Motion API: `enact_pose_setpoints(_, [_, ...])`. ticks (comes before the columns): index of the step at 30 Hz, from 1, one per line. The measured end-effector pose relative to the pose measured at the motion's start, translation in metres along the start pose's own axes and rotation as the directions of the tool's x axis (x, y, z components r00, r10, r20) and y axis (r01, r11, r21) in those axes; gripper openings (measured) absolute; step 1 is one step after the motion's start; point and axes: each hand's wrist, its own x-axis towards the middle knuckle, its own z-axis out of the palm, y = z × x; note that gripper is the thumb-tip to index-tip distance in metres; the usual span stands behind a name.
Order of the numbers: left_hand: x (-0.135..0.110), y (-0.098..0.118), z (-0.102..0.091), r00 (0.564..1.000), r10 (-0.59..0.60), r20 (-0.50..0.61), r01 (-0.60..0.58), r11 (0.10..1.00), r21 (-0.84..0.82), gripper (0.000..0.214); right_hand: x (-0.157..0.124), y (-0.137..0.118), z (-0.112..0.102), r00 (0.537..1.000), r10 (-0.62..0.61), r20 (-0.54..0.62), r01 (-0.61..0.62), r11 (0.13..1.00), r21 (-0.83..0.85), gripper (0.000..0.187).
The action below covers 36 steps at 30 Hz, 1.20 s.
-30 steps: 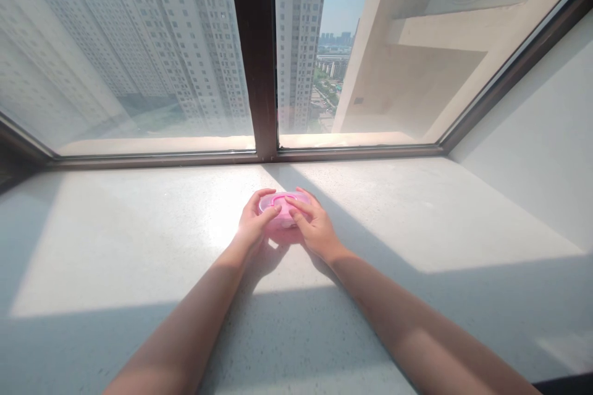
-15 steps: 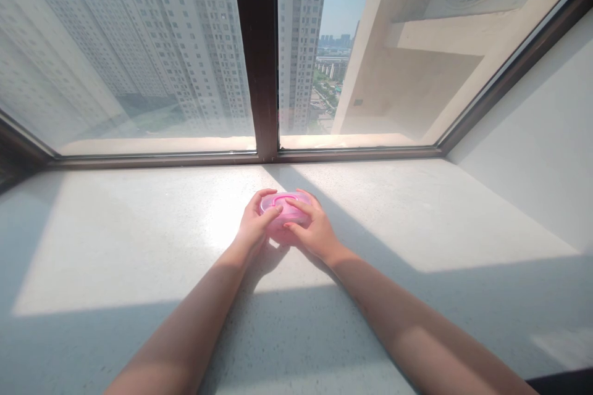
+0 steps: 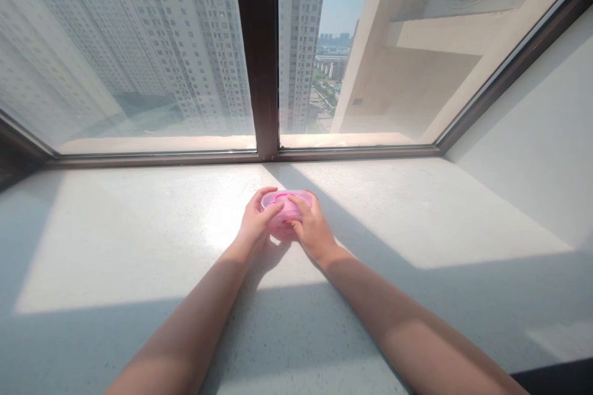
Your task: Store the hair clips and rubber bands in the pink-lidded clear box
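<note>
A small pink plastic box (image 3: 283, 231) with a clear lid and a pink carry handle (image 3: 285, 195) sits on the pale speckled windowsill, in the middle of the head view. My left hand (image 3: 257, 216) wraps round its left side, the thumb lying on the lid. From the right, my right hand (image 3: 314, 222) grips the box, one finger over the lid near the handle and the thumb low at the front edge. What the box contains cannot be made out.
Behind the box runs a brown window frame (image 3: 266, 74) with glass panes on both sides. The speckled sill (image 3: 139, 247) carries bands of sunlight and shadow. A white wall (image 3: 532, 136) rises at the right.
My right hand has shifted its grip slightly, its thumb now tucked closer to the box's front edge. The left hand stays nearly still, and the box has barely moved.
</note>
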Motion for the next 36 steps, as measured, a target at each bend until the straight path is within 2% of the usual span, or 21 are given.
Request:
enact_pose_setpoints(8, [-0.005, 0.002, 0.008, 0.997, 0.031, -0.067, -0.032, 0.999, -0.015, 0.042, 0.0, 0.002, -0.002, 0.999, -0.049, -0.012, 0.049, 0.999, 0.009, 0.063])
enact_pose_setpoints(14, [-0.008, 0.002, 0.009, 0.996, 0.056, -0.075, -0.056, 0.998, -0.008, 0.045, 0.005, 0.0, -0.004, 0.996, 0.001, -0.085, 0.01, 0.993, 0.12, 0.094])
enact_pose_setpoints(20, [-0.005, -0.005, 0.005, 0.99, 0.1, -0.097, -0.101, 0.995, 0.002, 0.049, 0.01, 0.008, -0.011, 0.998, -0.057, -0.034, 0.064, 0.971, 0.232, 0.066])
enact_pose_setpoints(26, [-0.007, -0.009, 0.007, 0.983, 0.136, -0.122, -0.138, 0.99, -0.008, 0.05, 0.007, 0.007, -0.02, 0.997, -0.062, 0.048, 0.047, 0.963, 0.264, 0.07])
enact_pose_setpoints(31, [-0.006, -0.007, 0.006, 0.98, 0.159, -0.118, -0.158, 0.987, 0.019, 0.05, 0.003, 0.003, -0.017, 0.996, -0.086, -0.018, 0.088, 0.979, 0.184, 0.069])
enact_pose_setpoints(34, [-0.001, -0.006, -0.004, 0.971, 0.18, -0.16, -0.172, 0.983, 0.062, 0.045, 0.005, 0.006, -0.015, 0.995, -0.094, -0.044, 0.1, 0.982, 0.16, 0.066])
enact_pose_setpoints(36, [0.003, -0.005, -0.015, 0.962, 0.181, -0.204, -0.162, 0.981, 0.106, 0.043, 0.009, 0.014, -0.02, 0.992, -0.062, -0.107, 0.074, 0.991, 0.115, 0.065])
